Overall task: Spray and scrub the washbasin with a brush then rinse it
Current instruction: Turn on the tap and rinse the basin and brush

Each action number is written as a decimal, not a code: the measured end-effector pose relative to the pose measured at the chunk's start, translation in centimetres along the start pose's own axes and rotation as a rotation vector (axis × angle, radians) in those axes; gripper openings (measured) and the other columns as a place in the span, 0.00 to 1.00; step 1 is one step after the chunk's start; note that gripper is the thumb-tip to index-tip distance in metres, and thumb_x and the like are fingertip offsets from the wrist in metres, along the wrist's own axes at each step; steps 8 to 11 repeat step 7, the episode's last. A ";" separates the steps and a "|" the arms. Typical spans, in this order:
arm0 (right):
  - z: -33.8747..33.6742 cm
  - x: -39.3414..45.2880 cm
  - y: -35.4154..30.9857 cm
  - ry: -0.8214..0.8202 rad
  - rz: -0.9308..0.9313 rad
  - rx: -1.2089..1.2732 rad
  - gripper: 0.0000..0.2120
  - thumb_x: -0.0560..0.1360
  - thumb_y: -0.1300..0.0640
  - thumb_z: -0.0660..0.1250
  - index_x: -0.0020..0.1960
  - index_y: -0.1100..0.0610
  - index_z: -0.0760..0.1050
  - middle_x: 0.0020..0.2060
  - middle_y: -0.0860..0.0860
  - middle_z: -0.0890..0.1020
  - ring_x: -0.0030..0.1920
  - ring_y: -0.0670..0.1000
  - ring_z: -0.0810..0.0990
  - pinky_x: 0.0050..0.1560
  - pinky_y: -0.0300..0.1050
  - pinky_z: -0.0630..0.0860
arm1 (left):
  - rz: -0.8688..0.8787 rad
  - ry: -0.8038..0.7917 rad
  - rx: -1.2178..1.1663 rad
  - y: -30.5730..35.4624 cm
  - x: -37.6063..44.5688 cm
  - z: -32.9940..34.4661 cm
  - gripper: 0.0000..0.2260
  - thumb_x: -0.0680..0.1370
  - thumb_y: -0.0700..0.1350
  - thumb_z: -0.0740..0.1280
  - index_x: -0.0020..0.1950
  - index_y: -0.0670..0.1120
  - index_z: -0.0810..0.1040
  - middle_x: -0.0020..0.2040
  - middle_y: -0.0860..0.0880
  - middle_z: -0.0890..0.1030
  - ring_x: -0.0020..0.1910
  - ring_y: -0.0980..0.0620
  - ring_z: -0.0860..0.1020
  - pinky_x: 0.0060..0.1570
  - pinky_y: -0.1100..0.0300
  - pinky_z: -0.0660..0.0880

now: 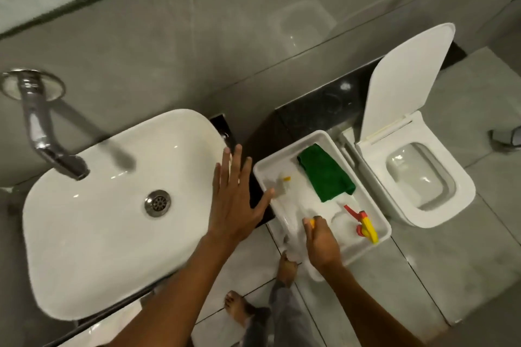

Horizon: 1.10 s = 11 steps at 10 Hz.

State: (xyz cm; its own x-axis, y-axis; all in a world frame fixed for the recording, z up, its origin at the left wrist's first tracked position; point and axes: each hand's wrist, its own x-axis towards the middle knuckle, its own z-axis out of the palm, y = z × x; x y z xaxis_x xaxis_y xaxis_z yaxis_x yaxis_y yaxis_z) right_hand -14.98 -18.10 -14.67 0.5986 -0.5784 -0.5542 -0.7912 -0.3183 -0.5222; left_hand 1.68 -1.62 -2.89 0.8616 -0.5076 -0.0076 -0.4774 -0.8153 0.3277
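Your left hand (235, 194) is spread flat w/ fingers apart, over the right rim of the white washbasin (112, 205). Your right hand (321, 242) is curled round something yellow in the white tray (375, 211) beside the basin; can't tell what. A green cloth (327, 175) and red-yellow spray nozzle (363, 222) lie in the tray too.

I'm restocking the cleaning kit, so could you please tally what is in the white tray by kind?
Green cloths: 1
Spray bottles: 1, red and yellow nozzle
Brushes: 1, clear, with yellow handle end under the right hand
Total: 3 in the tray
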 end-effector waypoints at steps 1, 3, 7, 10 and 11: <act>1.8 1.7 0.5 -0.022 -0.003 0.037 0.13 0.87 0.44 0.57 0.56 0.53 0.73 0.50 0.52 0.81 0.50 0.54 0.81 0.55 0.50 0.80 | -0.006 -0.001 0.086 0.0 0.1 0.2 0.38 0.84 0.70 0.56 0.85 0.46 0.62 0.89 0.46 0.46 0.89 0.45 0.41 0.85 0.37 0.54; 3.2 3.8 1.2 -0.094 -0.061 -0.116 0.16 0.87 0.49 0.60 0.69 0.56 0.74 0.65 0.54 0.76 0.65 0.56 0.79 0.68 0.52 0.78 | -0.015 -0.007 0.051 0.2 0.2 0.1 0.36 0.85 0.68 0.55 0.85 0.46 0.63 0.89 0.47 0.47 0.89 0.44 0.42 0.84 0.35 0.53; 3.9 3.7 0.9 0.038 -0.002 0.024 0.18 0.87 0.53 0.59 0.74 0.57 0.74 0.72 0.55 0.75 0.71 0.56 0.77 0.74 0.54 0.76 | -0.010 0.025 0.010 0.4 0.4 0.0 0.33 0.85 0.66 0.58 0.84 0.47 0.65 0.89 0.47 0.50 0.89 0.45 0.43 0.85 0.36 0.51; 3.9 3.7 0.9 0.038 -0.002 0.024 0.18 0.87 0.53 0.59 0.74 0.57 0.74 0.72 0.55 0.75 0.71 0.56 0.77 0.74 0.54 0.76 | -0.010 0.025 0.010 0.4 0.4 0.0 0.33 0.85 0.66 0.58 0.84 0.47 0.65 0.89 0.47 0.50 0.89 0.45 0.43 0.85 0.36 0.51; 3.9 3.7 0.9 0.038 -0.002 0.024 0.18 0.87 0.53 0.59 0.74 0.57 0.74 0.72 0.55 0.75 0.71 0.56 0.77 0.74 0.54 0.76 | -0.010 0.025 0.010 0.4 0.4 0.0 0.33 0.85 0.66 0.58 0.84 0.47 0.65 0.89 0.47 0.50 0.89 0.45 0.43 0.85 0.36 0.51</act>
